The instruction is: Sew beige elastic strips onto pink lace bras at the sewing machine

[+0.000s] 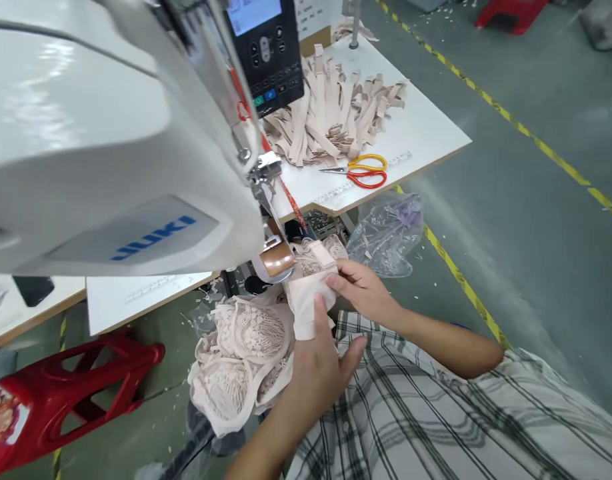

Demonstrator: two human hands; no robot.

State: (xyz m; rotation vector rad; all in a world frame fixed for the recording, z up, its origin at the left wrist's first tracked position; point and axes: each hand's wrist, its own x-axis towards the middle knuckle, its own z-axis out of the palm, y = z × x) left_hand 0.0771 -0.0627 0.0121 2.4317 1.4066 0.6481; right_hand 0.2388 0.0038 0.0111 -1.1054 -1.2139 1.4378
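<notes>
A pale pink lace bra (pixel 259 333) hangs in a bunch below the sewing machine's narrow arm (pixel 277 259). Its smooth band (pixel 303 303) reaches up beside the machine's end. My right hand (pixel 363 290) pinches the band's right edge between thumb and fingers, near a small beige strap piece (pixel 323 255). On the band's lower part lies the straight index finger of my left hand (pixel 321 363), its thumb spread to the right. The left hand's other fingers are hidden. The needle area is partly covered by the machine head (pixel 111 147).
Many cut beige straps (pixel 331 110) lie heaped on the white table (pixel 431 137), with red-and-yellow scissors (pixel 363 171) near its edge. A clear plastic bag (pixel 389 233) hangs below. A control panel (pixel 266 50) stands behind, and a red stool (pixel 71 393) is at left.
</notes>
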